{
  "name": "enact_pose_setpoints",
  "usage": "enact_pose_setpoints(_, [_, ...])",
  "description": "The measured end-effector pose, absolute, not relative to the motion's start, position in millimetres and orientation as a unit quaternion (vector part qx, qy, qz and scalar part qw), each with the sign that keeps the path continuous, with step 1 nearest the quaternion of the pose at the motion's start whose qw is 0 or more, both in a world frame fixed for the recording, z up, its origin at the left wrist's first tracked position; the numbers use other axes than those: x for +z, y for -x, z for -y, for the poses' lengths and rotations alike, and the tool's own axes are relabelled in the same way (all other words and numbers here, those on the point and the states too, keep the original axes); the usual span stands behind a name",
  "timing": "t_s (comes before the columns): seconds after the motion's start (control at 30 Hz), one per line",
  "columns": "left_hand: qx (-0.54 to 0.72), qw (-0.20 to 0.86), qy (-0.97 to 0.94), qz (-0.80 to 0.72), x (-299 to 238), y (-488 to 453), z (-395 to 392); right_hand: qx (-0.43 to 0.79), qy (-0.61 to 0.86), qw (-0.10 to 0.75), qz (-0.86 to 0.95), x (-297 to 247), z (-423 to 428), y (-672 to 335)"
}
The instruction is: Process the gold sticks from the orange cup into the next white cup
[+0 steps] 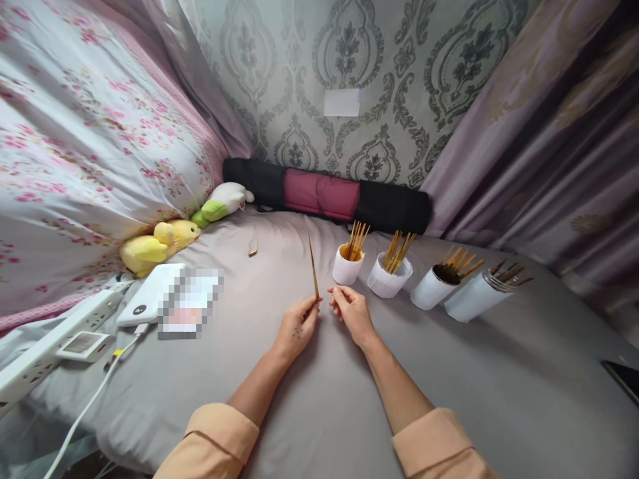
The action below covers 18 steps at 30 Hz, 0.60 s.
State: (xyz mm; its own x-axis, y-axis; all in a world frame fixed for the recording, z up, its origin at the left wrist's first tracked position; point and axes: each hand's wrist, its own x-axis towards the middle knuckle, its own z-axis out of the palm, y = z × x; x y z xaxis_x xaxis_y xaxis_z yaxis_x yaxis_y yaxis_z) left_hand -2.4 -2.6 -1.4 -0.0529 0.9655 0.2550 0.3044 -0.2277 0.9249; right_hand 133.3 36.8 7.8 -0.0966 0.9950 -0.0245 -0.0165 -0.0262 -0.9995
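My left hand (299, 322) pinches the lower end of a thin brown chopstick (312, 266), which stands nearly upright and tapers toward its top. Just to its right, my right hand (351, 311) has its fingers curled together, with nothing visible in them; it is apart from the chopstick. Beyond it stands a white-wrapped cup (348, 267) with a yellow inside, holding several chopsticks. A wider white cup (390, 279) also holds chopsticks. Farther right are a white-wrapped can (433, 289) and a taller white-wrapped jar (474, 298), both with darker sticks in them.
Grey cloth (449, 399) covers the surface. A small gold-coloured object (253, 252) lies ahead. On the left are a white power bank (152, 296), a power strip (60, 336), a cable (94, 399) and a yellow plush toy (160, 246). A black-and-maroon roll (322, 195) lies against the wall.
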Motion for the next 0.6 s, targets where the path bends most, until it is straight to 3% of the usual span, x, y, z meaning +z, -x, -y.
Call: enact_pose_setpoints(0.6, [0.38,0.146,-0.751,-0.52,-10.7,10.5,4.1,0.564,0.428,0.495,0.504,14.6,-34.5,-133.9])
